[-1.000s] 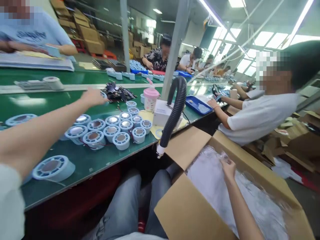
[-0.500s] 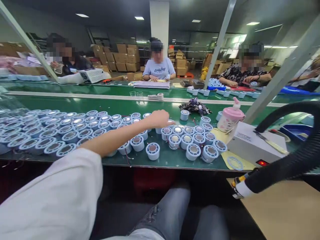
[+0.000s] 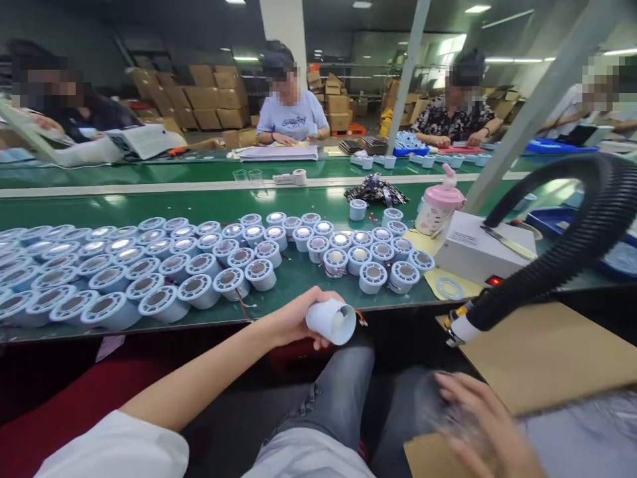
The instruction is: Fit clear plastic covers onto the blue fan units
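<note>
My left hand [image 3: 313, 317] is closed around a light blue plastic motor housing [image 3: 331, 322], held tilted above my lap with its hollow end facing me. Thin coloured wires [image 3: 362, 318] stick out beside it. At the lower right, my right hand [image 3: 490, 425] is smeared by motion, its fingers bent about a clear, shiny plastic piece [image 3: 442, 415] whose shape is hard to make out. Rows of similar blue housings [image 3: 199, 289] stand on the green bench, round vented ends up, some with wires trailing between them.
A grey-white box [image 3: 485, 249] with a red switch and a black flexible hose [image 3: 562, 259] stands at the right, beside a pink-lidded cup [image 3: 440, 209]. Cardboard [image 3: 542, 352] lies below the hose. Dark patterned packets [image 3: 377, 190] lie farther back. Several co-workers sit across the bench.
My left hand has come back from over the rows toward my lap and now holds a housing. The lone housing near the front edge is gone. My right hand has entered the view.
</note>
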Demonstrator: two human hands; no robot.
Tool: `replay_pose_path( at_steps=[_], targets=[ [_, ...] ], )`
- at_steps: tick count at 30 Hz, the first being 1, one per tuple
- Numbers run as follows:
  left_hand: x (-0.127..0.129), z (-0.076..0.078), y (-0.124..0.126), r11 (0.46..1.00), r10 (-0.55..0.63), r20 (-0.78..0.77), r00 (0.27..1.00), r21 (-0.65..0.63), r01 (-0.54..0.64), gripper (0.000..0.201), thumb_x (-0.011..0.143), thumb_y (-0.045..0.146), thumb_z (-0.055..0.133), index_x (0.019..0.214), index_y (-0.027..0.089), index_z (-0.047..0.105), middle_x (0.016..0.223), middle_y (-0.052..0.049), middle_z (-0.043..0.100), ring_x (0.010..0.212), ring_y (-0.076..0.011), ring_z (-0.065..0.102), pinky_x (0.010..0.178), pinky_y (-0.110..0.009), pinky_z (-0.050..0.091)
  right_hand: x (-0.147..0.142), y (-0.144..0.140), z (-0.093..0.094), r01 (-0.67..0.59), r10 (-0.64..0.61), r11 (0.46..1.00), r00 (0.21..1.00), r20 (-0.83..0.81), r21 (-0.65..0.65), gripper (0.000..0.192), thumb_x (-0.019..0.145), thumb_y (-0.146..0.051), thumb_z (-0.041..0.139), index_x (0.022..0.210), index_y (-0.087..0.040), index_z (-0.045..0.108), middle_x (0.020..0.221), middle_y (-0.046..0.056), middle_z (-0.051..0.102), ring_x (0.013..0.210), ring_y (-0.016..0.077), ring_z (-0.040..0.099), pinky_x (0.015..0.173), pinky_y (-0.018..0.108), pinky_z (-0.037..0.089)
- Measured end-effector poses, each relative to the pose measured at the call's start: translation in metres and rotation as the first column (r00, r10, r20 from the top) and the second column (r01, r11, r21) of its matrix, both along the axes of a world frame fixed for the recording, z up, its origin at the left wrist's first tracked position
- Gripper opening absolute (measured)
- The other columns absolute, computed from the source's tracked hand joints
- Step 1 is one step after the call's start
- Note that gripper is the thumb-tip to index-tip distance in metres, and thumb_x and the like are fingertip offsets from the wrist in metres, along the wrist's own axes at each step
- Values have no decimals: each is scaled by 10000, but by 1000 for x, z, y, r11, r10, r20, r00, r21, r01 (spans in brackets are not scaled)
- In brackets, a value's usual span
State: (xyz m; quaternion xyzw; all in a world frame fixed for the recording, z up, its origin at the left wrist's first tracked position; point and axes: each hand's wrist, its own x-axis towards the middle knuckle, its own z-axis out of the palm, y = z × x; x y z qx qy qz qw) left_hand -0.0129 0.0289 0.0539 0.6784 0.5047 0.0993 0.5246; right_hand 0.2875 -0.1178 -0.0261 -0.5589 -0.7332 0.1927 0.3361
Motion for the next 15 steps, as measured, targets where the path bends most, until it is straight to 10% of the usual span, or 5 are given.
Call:
replay_pose_path(
  at_steps=[2, 7, 12, 15],
  targets=[
    [20, -15, -10, 983, -93, 138, 986, -144, 113, 522, 856, 492, 115, 947, 155, 503, 669, -47, 571, 514, -174, 569, 448, -284, 469, -26, 2, 8, -125, 117, 988, 989, 90, 88, 502, 866, -357, 608, 1356, -367, 502, 1275, 102, 545, 1075, 309, 626, 811, 395, 585],
    [53, -27, -26, 905, -245, 313, 918, -267, 333, 476, 824, 602, 429, 916, 160, 576, 725, -21, 546, 577, -130, 518, 489, -233, 440, -61, 20, 25, 78, -82, 996, 984, 159, 33, 427, 846, -228, 579, 1265, -307, 596, 1353, 147, 465, 1117, 368, 543, 821, 534, 542],
    [58, -15, -27, 907, -410, 251, 877, 215, 362, 251, 821, 387, 653, 958, 177, 656, 981, -53, 594, 921, -170, 552, 833, -273, 446, -47, 19, 40, -34, -18, 951, 986, -163, -307, 47, 763, -171, 668, 759, -217, 657, 1219, 96, 530, 1115, 303, 545, 915, 458, 493],
    [59, -21, -30, 889, -399, 235, 886, 336, 311, 447, 688, 446, 781, 1039, 197, 660, 969, -47, 569, 877, -173, 546, 805, -291, 467, -44, 15, 46, -50, -130, 905, 914, -386, -423, 191, 857, -313, 600, 703, -203, 629, 1120, 86, 549, 979, 240, 600, 779, 355, 521]
  ],
)
